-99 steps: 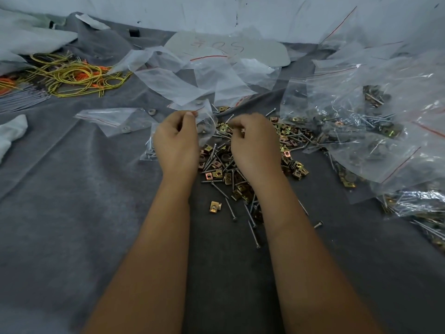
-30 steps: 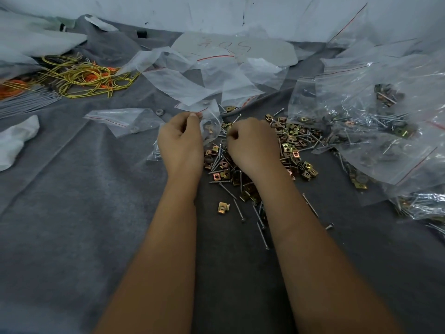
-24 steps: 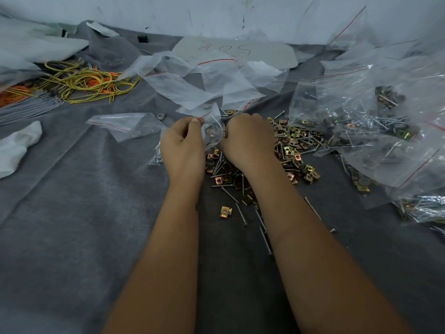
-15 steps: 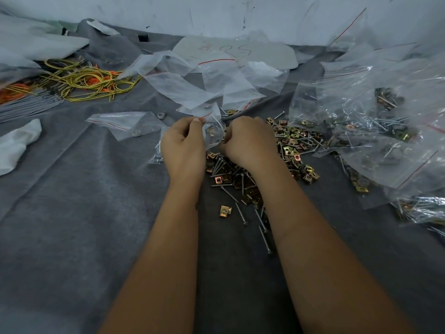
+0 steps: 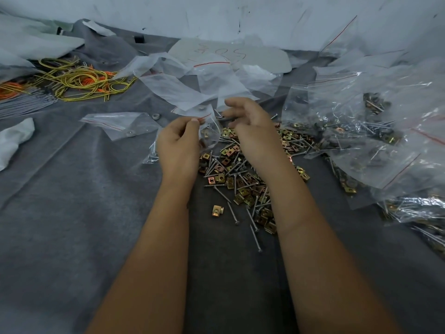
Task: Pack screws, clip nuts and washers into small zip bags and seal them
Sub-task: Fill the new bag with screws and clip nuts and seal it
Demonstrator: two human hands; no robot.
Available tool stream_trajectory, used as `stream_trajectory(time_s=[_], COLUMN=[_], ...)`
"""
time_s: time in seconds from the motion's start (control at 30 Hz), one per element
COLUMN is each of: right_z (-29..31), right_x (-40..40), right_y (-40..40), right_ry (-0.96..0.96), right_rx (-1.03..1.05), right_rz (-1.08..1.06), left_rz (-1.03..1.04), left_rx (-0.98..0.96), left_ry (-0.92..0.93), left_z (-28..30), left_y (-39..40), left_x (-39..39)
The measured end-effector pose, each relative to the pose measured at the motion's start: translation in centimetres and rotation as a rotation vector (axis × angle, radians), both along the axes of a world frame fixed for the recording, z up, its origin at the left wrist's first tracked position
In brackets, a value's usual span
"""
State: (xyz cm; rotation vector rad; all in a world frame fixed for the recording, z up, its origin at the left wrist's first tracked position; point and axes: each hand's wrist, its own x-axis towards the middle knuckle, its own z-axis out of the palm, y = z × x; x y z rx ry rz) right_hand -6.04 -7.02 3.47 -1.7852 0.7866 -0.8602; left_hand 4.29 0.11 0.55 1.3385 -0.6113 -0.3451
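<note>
1. Two hands work: the left hand (image 5: 179, 143) pinches the small zip bag (image 5: 209, 130) at its red-lined mouth.
2. Just right of it, the right hand (image 5: 250, 131) hovers loosely curled, seemingly empty.
3. Screws and clip nuts (image 5: 237, 174) lie beneath, nearer the right hand.

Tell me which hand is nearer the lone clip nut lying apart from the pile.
Left. The left hand is above the lone clip nut; the right hand is farther up and to its right.

A tangle of yellow and orange cords (image 5: 79, 80) lies near the grey cloth's (image 5: 72, 213) far-left edge, with white wadding (image 5: 13, 138) nearer, at the left edge.
</note>
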Motion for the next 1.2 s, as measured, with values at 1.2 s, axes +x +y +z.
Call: stream_trajectory(time_s=[1.2], right_z=[1.5], right_x=[-7.1], right_y=[0.3], right_ry=[-0.392], right_rx=[0.138], right_rz=[-0.239], left_rz=[-0.237], left_rx=[-0.218], left_ry=[0.216], left_z=[2.6], left_y=[-0.6], left_x=[-3.5])
